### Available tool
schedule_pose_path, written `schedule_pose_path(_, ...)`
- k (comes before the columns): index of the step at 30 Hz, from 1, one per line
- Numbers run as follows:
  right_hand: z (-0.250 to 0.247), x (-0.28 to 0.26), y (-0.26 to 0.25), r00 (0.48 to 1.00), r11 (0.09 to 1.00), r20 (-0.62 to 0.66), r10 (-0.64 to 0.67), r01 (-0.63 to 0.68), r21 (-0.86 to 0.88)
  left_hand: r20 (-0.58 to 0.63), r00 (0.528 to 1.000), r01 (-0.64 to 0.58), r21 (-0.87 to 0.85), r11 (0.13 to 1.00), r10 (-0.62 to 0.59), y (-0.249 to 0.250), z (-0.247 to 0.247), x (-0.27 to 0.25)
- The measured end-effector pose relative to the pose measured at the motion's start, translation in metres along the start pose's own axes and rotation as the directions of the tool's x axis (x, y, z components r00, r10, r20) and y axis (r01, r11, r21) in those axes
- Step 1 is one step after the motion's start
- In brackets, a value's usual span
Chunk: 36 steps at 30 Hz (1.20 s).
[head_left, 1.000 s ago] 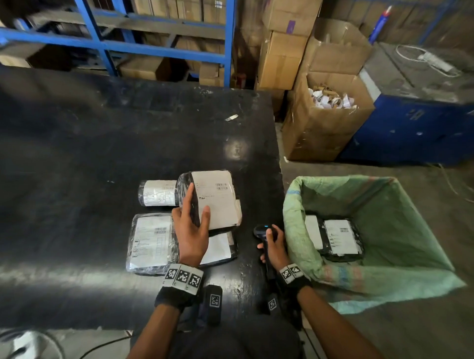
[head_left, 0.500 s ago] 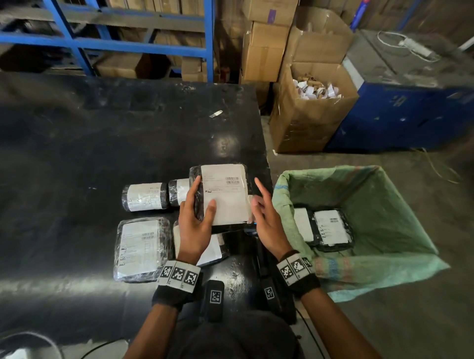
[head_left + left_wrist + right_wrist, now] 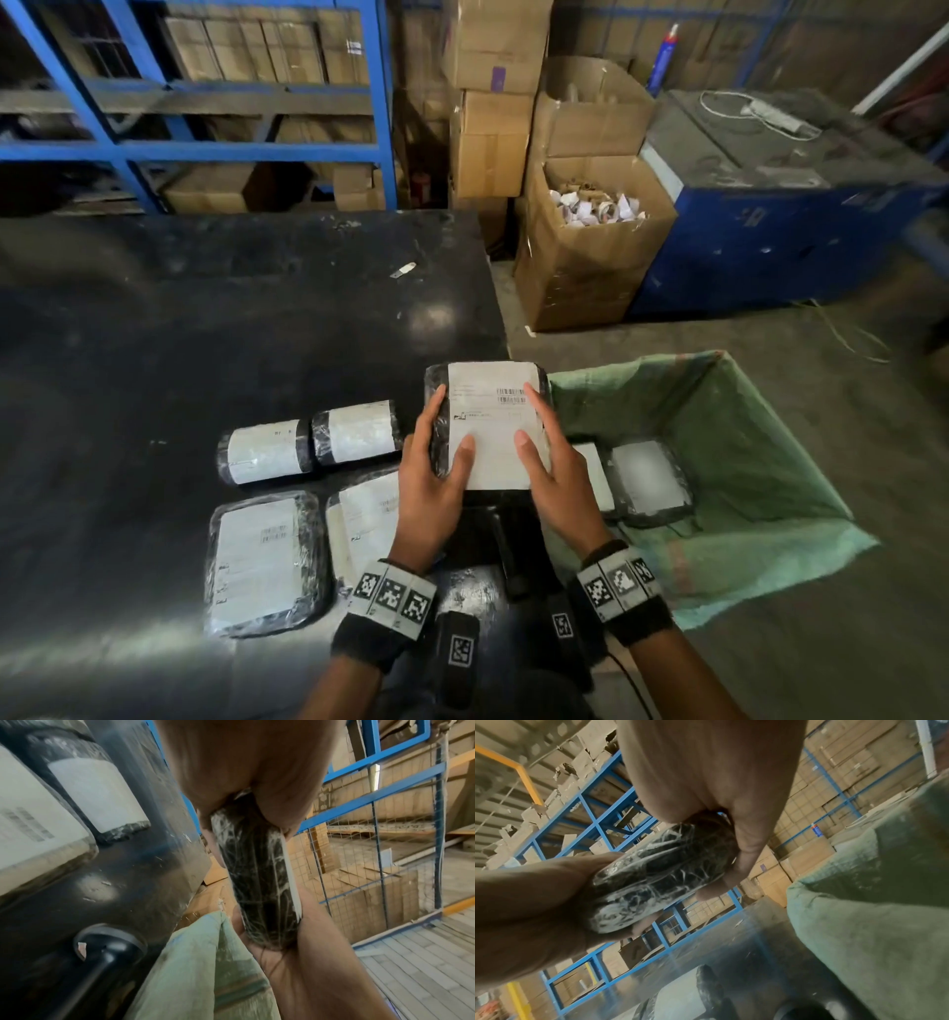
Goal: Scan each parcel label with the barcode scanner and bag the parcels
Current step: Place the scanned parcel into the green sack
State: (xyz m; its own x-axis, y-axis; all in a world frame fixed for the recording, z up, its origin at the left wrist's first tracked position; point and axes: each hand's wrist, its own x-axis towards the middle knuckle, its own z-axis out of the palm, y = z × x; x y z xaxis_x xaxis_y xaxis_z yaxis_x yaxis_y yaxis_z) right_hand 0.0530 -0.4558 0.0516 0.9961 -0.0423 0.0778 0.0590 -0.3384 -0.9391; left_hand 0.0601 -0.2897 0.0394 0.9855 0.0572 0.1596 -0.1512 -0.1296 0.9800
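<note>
A black-wrapped parcel (image 3: 488, 421) with a white barcode label is held up at the table's right edge, beside the green bag (image 3: 744, 462). My left hand (image 3: 447, 426) grips its left side and my right hand (image 3: 534, 416) its right side, thumbs on the label and fingers underneath. Both wrist views show the parcel edge (image 3: 259, 874) (image 3: 654, 880) clamped between the two hands. The dark barcode scanner (image 3: 506, 550) lies on the table under the parcel, with no hand on it. Two labelled parcels (image 3: 647, 483) lie inside the bag.
On the black table (image 3: 205, 334) lie two rolled parcels (image 3: 267, 452) (image 3: 357, 434) and two flat ones (image 3: 262, 560) (image 3: 364, 519). An open cardboard box of paper scraps (image 3: 590, 257), a blue cabinet (image 3: 770, 231) and blue shelving (image 3: 205, 149) stand beyond.
My right hand left the scanner on the table and came up to grip the parcel's right side. The parcel moved right, toward the bag, now held by both hands.
</note>
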Motion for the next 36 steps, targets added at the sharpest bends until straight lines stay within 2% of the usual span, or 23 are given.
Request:
schedule_pose_path(5, -0.038, -0.007, 0.005, 0.997, 0.998, -0.063, 0.049, -0.047, 0.037, 0.078, 0.997, 0.016, 0.016, 1.000, -0.017, -0.004, 0.038, 0.004)
schedule_pose_path(8, -0.073, -0.012, 0.012, 0.993, 0.994, -0.090, 0.073, -0.065, 0.089, 0.173, 0.985, 0.020, 0.009, 1.000, -0.021, -0.002, 0.071, 0.004)
schedule_pose_path(11, -0.118, -0.012, 0.024, 0.991, 0.993, -0.096, 0.093, -0.085, 0.081, 0.303, 0.950, 0.045, 0.105, 0.993, -0.075, 0.003, 0.105, 0.003)
schedule_pose_path(13, -0.152, -0.006, 0.037, 0.990, 0.993, -0.072, 0.122, -0.121, 0.020, 0.289, 0.953, 0.023, 0.229, 0.973, -0.090, -0.001, 0.126, 0.002)
schedule_pose_path(15, -0.185, 0.005, 0.055, 0.981, 0.978, -0.032, 0.193, -0.195, -0.072, 0.250, 0.966, -0.040, 0.391, 0.920, -0.065, -0.012, 0.144, 0.001)
schedule_pose_path(17, -0.215, 0.024, 0.079, 0.962, 0.940, 0.001, 0.274, -0.268, -0.211, 0.253, 0.963, -0.068, 0.567, 0.821, -0.095, -0.031, 0.161, 0.000)
schedule_pose_path(19, -0.239, 0.050, 0.107, 0.932, 0.862, 0.033, 0.361, -0.320, -0.392, 0.276, 0.951, -0.093, 0.687, 0.721, -0.141, -0.046, 0.174, -0.002)
schedule_pose_path(21, -0.255, 0.076, 0.132, 0.875, 0.753, 0.051, 0.480, -0.382, -0.537, 0.289, 0.944, -0.118, 0.749, 0.652, -0.161, -0.060, 0.183, -0.003)
schedule_pose_path(23, -0.264, 0.096, 0.155, 0.827, 0.660, 0.047, 0.560, -0.411, -0.629, 0.297, 0.937, -0.124, 0.777, 0.618, -0.186, -0.070, 0.187, -0.003)
schedule_pose_path(27, -0.266, 0.120, 0.195, 0.775, 0.587, 0.061, 0.629, -0.422, -0.691, 0.296, 0.930, -0.118, 0.801, 0.586, -0.217, -0.075, 0.191, -0.004)
schedule_pose_path(31, -0.258, 0.134, 0.230, 0.746, 0.610, 0.072, 0.662, -0.480, -0.631, 0.332, 0.914, -0.139, 0.796, 0.589, -0.232, -0.077, 0.190, -0.002)
schedule_pose_path(36, -0.250, 0.125, 0.275, 0.748, 0.680, 0.103, 0.656, -0.526, -0.512, 0.356, 0.911, -0.157, 0.767, 0.622, -0.210, -0.083, 0.188, 0.001)
